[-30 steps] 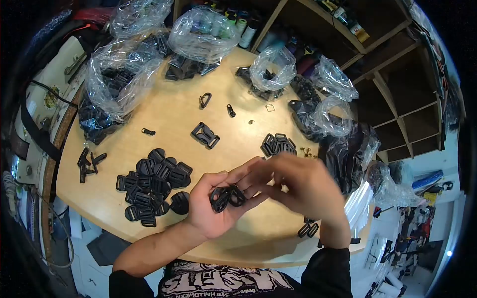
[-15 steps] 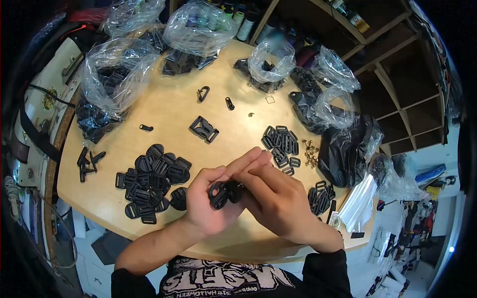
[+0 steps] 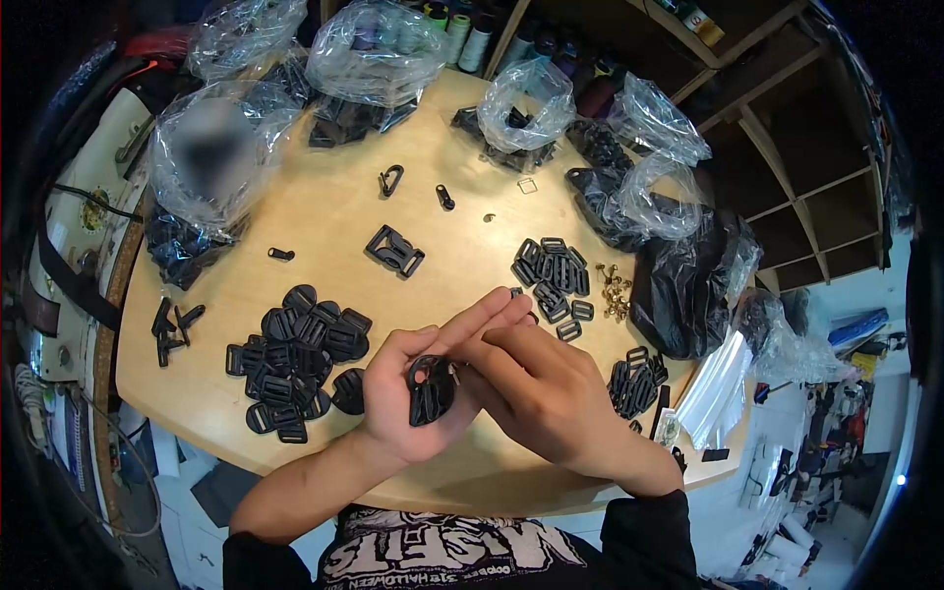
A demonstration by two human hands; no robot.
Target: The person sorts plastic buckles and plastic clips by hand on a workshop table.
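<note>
My left hand (image 3: pixel 405 393) is palm up over the table's near edge, fingers stretched out, with a few black plastic clips (image 3: pixel 431 391) cradled in the palm. My right hand (image 3: pixel 536 393) is bent over that palm, its fingers curled against the right side of the clips. What its fingertips pinch is hidden. Left of my hands lies a heap of black strap buckles (image 3: pixel 285 359), with one round-backed buckle (image 3: pixel 348 391) close to my left wrist. Beyond my fingers is a pile of black strap sliders (image 3: pixel 553 273).
A side-release buckle (image 3: pixel 395 252), a snap hook (image 3: pixel 391 180) and small black pulls (image 3: pixel 445 197) lie mid-table. Brass-coloured pieces (image 3: pixel 616 295) and more sliders (image 3: pixel 635 383) are at the right. Plastic bags of parts (image 3: pixel 369 74) line the back; a black bag (image 3: pixel 688 295) stands right.
The clips in my left palm have turned and lie closer together. My right fingers have shifted slightly over them. The whole view has moved a little.
</note>
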